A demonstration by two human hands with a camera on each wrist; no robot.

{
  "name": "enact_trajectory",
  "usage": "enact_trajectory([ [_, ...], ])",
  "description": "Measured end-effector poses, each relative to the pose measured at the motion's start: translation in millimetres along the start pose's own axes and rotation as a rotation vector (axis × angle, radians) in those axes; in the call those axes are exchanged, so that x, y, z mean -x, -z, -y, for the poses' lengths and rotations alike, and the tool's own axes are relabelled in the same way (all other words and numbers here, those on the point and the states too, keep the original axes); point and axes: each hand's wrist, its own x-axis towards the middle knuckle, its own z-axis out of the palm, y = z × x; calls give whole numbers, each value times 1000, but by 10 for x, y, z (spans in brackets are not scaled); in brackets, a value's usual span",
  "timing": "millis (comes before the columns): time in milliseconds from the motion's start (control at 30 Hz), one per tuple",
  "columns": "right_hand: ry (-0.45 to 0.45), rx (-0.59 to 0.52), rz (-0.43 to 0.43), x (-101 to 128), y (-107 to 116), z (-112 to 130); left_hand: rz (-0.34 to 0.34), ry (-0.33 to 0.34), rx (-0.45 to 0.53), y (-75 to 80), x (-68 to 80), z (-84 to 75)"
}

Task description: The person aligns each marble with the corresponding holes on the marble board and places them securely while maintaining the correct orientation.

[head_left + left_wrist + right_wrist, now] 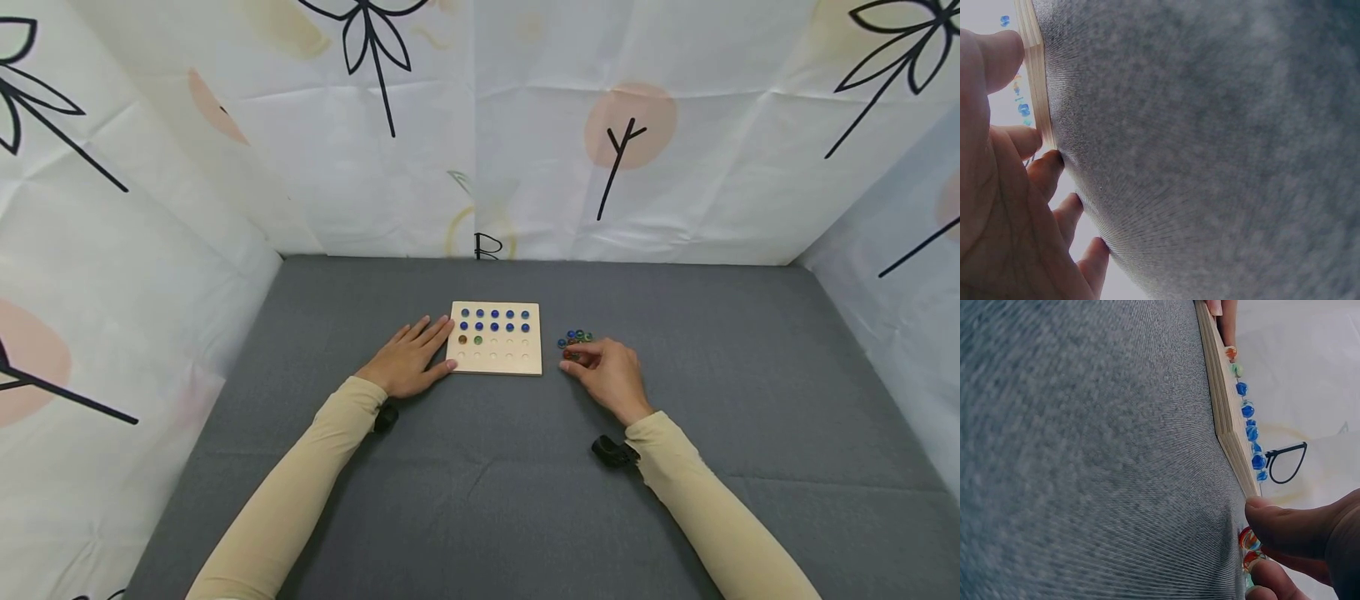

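A pale wooden board point(510, 357) with rows of round hollows lies on the table. Blue marbles point(495, 327) fill its two far rows; an orange-brown marble point(462, 340) and a green marble point(477, 340) sit at the left of the third row. My left hand point(408, 360) is spread flat at the board's left side, fingertips and thumb at the edge. Right of the board, my right hand point(613, 377) reaches down over a cluster of loose marbles point(580, 335). Its thumb and fingers stand apart around red-orange marbles point(1249, 539), partly hidden by the fingers.
Grey cloth covers the table point(480, 500). White printed fabric point(525, 167) hangs behind it and along both sides. A dark wrist camera point(615, 452) sits at the right sleeve, another camera point(386, 417) at the left.
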Motion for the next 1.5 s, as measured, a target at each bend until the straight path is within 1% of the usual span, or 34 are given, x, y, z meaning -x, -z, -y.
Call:
enact_trajectory([
  [367, -15, 45, 38, -16, -17, -22, -2, -6, -4, -1, 6, -4],
  [533, -1, 45, 36, -29, -27, -18, 2, 1, -4, -9, -7, 10],
  [733, 12, 45, 29, -39, -30, -11, -7, -8, 9, -20, -14, 27],
  [867, 18, 41, 27, -39, -33, -14, 2, 0, 2, -26, -12, 27],
  [1100, 12, 26, 32, -37, -28, -29, -14, -7, 10, -7, 4, 7],
  [1367, -8, 11, 38, -36, -13, -26, 1, -2, 8, -5, 3, 10],
  [1500, 2, 14, 36, -38, -4, 12, -1, -5, 5, 3, 9, 6],
])
